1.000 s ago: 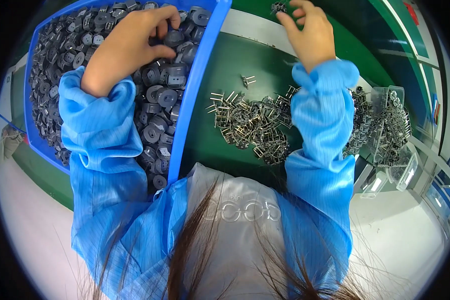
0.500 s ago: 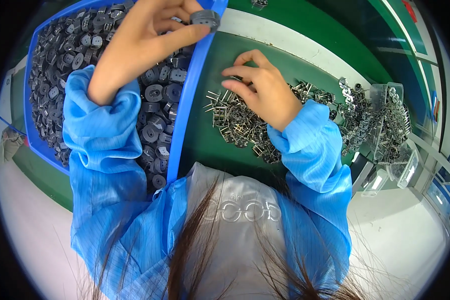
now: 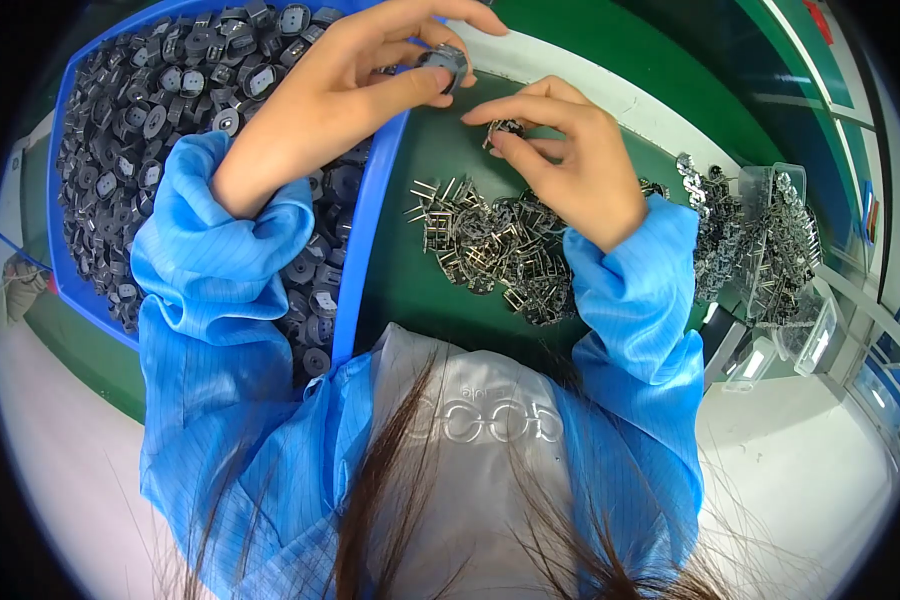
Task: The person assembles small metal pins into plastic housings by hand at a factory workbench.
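Note:
Between the fingers of my left hand (image 3: 370,85) is a round dark grey plastic part (image 3: 444,66), held just past the right wall of a blue bin (image 3: 375,215). My right hand (image 3: 575,150) pinches a small metal-pinned piece (image 3: 505,130) between thumb and fingertips. The two held pieces are close but apart. Many similar round grey parts (image 3: 155,122) fill the bin under my left forearm. Below my right hand a heap of metal-pinned pieces (image 3: 490,240) lies on the green work surface.
Farther right, another heap of metal pieces (image 3: 715,235) lies beside a clear plastic box (image 3: 770,200) with more of them. Clear lids or trays (image 3: 750,365) sit at the right edge. A pale ledge (image 3: 660,130) runs along the back of the green table (image 3: 390,290).
My left hand has moved right with the grey part, off the bin. My right hand has lifted away from the heap, up and to the right, and now visibly holds a metal-pinned piece.

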Action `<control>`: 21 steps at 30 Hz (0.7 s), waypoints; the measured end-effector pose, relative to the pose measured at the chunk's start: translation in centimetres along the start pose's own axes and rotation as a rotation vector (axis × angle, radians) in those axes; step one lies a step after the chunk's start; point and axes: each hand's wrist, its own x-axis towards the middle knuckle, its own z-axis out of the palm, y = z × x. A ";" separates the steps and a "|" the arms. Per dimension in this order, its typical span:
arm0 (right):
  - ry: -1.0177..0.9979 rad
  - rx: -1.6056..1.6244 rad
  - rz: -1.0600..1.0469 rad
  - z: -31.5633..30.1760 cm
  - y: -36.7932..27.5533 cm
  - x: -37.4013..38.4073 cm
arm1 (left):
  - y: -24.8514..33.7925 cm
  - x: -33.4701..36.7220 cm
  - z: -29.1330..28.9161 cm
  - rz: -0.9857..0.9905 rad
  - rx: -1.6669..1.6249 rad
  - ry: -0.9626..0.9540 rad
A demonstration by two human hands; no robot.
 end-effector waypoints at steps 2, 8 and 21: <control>-0.063 0.052 -0.041 -0.8 -1.4 -0.2 | 0.3 0.2 -0.6 0.087 0.271 -0.127; 0.136 0.192 -0.360 0.1 -2.1 -0.1 | 0.6 -0.3 0.1 -0.127 0.029 -0.014; 0.483 0.037 -0.292 0.2 -2.7 0.0 | 0.1 -0.1 1.2 0.016 -0.149 -0.073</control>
